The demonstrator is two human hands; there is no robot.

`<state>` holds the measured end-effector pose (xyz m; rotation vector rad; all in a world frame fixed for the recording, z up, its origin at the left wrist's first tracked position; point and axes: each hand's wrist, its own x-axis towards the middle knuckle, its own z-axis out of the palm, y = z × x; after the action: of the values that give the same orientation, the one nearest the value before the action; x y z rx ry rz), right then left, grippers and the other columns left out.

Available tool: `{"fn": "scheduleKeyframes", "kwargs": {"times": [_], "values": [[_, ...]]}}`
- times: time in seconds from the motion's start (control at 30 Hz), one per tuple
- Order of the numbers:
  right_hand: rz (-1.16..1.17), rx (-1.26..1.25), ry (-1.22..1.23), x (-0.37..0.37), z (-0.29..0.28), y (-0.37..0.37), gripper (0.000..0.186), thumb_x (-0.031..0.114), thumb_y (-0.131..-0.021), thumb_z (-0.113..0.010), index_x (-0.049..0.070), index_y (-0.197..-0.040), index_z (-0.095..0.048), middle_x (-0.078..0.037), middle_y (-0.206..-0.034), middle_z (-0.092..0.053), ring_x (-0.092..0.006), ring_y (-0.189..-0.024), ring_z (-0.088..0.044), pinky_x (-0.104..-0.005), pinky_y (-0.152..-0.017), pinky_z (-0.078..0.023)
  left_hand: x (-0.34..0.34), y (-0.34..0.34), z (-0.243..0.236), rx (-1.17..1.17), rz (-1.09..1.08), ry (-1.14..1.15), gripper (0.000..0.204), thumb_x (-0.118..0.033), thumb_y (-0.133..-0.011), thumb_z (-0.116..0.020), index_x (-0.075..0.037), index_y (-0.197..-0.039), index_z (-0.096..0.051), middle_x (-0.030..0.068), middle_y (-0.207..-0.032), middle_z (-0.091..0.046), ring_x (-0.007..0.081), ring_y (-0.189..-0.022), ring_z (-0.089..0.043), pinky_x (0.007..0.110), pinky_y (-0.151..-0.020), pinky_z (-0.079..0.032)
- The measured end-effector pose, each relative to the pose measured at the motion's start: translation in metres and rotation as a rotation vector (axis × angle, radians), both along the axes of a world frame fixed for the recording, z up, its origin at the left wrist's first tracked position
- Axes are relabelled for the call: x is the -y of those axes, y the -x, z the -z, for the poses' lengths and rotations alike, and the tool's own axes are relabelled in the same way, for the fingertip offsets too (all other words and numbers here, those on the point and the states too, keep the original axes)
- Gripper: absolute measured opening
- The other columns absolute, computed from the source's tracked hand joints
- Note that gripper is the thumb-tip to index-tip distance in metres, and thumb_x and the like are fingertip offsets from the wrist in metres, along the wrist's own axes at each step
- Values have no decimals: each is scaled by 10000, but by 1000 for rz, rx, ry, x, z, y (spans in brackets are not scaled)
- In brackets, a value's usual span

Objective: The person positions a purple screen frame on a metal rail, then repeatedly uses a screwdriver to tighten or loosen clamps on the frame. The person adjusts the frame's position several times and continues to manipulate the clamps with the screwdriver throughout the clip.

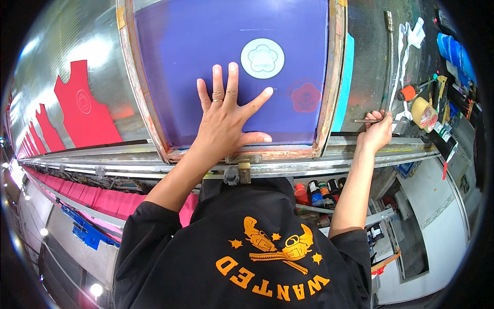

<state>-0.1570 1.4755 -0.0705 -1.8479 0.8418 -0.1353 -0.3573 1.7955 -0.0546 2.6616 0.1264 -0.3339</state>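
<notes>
My left hand [222, 105] lies with its fingers spread over the purple mesh of a framed printing screen [180, 41]. Just beyond those fingers is a pale round area [262, 58] with a flower outline, and a red flower print [305, 98] shows to the right of it. A wooden frame [334, 67] borders the mesh. Off the frame's right side, my right hand [378, 130] is closed around a thin dark rod [362, 121] that sticks out on both sides of the fist. Part of the rod is hidden by the fingers.
Red cut shirt panels [82, 108] lie in a row on the shiny table to the left. At right are a long bar [389, 56], a tape roll [424, 114], an orange-headed tool [406, 93] and a white cloth [416, 33]. Several ink containers [315, 193] stand below the table edge.
</notes>
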Motion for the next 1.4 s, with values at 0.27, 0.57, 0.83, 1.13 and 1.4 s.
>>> {"fn": "scheduleKeyframes", "kwargs": {"times": [0.27, 0.57, 0.83, 1.13, 1.4], "values": [[-35, 34, -42, 5, 4, 2, 448, 448, -1063, -597, 3, -1039, -641, -72, -789, -713, -166, -641, -689, -275, -527, -447, 0, 0, 1, 94, -19, 45, 859, -836, -807, -623, -384, -1535, -554, 358, -1709, -36, 593, -1567, 21, 766, -1179, -1], [-302, 150, -708, 64, -67, 1, 221, 247, -1094, -600, 26, -1108, -603, -127, -953, -704, -239, -844, -691, -380, -810, -562, 1, 59, -28, 303, -222, 282, 543, -373, -897, -806, -68, -1332, -693, 206, -1495, -570, 384, -1445, -483, 543, -1239, -283], [-1059, 390, -241, 32, -271, 75, 256, 102, -1083, -600, -37, -1294, -646, -63, -922, -662, -96, -770, -602, -223, -660, -482, 40, 135, -27, 429, -327, 235, 348, -245, -941, -736, -43, -1223, -720, 144, -1266, -690, 333, -1243, -623, 513, -1137, -407], [-1774, 489, 373, -56, -311, 140, 152, -18, -954, -702, -46, -1103, -692, -146, -870, -712, -228, -708, -697, -324, -640, -538, 38, 147, -1, 539, -368, 323, 255, -170, -1004, -643, -33, -1199, -734, 136, -1221, -742, 310, -1229, -652, 490, -1151, -415], [-1962, 527, 409, -82, -308, 160, 148, 14, -937, -704, -39, -1064, -653, -211, -886, -688, -401, -805, -688, -418, -697, -540, 42, 148, 2, 571, -373, 323, 256, -181, -1019, -629, -44, -1207, -736, 123, -1255, -738, 298, -1271, -637, 483, -1166, -402]]}}
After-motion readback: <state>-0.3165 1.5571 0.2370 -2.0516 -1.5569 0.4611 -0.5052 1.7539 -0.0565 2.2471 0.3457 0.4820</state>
